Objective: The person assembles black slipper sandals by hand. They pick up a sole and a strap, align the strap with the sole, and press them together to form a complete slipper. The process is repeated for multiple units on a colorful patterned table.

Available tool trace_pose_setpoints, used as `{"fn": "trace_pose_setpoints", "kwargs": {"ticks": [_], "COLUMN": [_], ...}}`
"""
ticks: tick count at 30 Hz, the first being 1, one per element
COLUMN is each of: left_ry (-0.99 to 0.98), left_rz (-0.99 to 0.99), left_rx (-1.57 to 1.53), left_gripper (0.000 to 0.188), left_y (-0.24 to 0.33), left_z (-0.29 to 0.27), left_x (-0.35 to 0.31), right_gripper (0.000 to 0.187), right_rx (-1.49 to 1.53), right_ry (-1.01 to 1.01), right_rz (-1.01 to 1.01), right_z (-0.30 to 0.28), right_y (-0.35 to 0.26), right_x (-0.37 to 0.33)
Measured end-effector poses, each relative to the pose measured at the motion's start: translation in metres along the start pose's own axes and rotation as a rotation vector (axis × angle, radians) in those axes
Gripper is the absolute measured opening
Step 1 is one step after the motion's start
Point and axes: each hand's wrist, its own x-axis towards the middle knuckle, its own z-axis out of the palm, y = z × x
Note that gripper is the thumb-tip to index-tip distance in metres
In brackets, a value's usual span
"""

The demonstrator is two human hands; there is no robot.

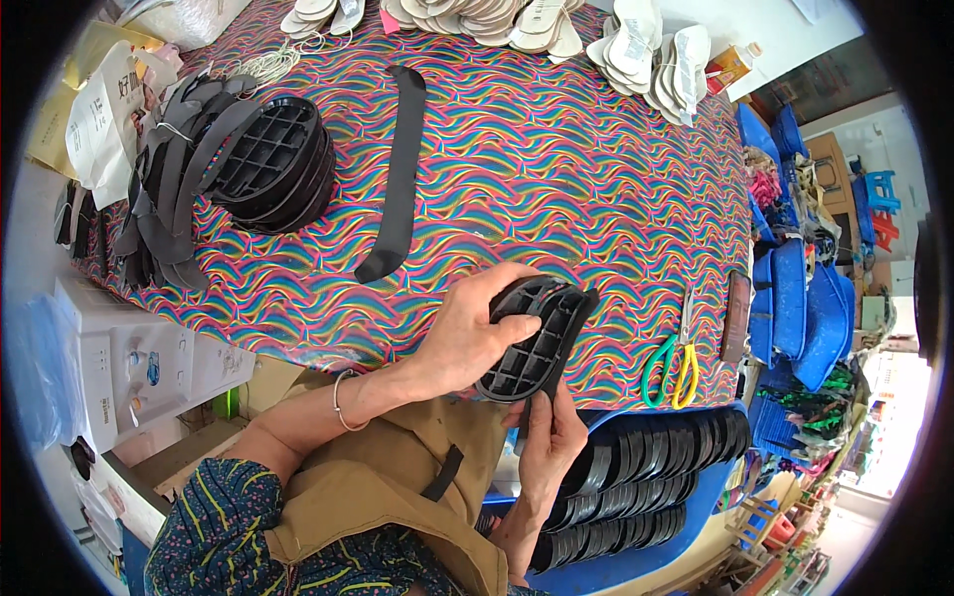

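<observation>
My left hand (462,333) grips a black shoe sole (547,348) with its gridded face up, the thumb pressed onto the ribs. A dark fabric strip (581,333) runs along the sole's right edge. Below it, my right hand (552,437) pinches the lower end of that strip against the sole; some of its fingers are hidden behind. On the patterned tablecloth (517,189), farther off, lies a similar single dark strip (404,149). To its left stands a stack of black soles (288,164), with a pile of dark grey strips (164,219) beside it.
Scissors (681,358) with green and yellow handles lie at the right, near a dark bar (735,316). A blue bin (711,517) below the table edge holds rows of black soles. Pale insole stacks (477,20) line the far edge. A white machine (139,358) stands left.
</observation>
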Motion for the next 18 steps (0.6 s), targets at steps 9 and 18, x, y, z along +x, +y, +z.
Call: {"fn": "trace_pose_setpoints", "kwargs": {"ticks": [9,18], "left_ry": [0.009,0.078], "left_rz": [0.021,-0.065], "left_rx": [-0.021,-0.231], "left_gripper": [0.043,0.043], "left_y": [0.005,0.01], "left_z": [0.004,0.008], "left_x": [-0.003,-0.005], "right_gripper": [0.025,0.028], "right_rx": [0.051,-0.096], "right_ry": [0.028,0.046], "right_rz": [-0.028,-0.088], "right_z": [0.008,0.014], "right_y": [-0.002,-0.007], "right_x": [-0.01,-0.014]}}
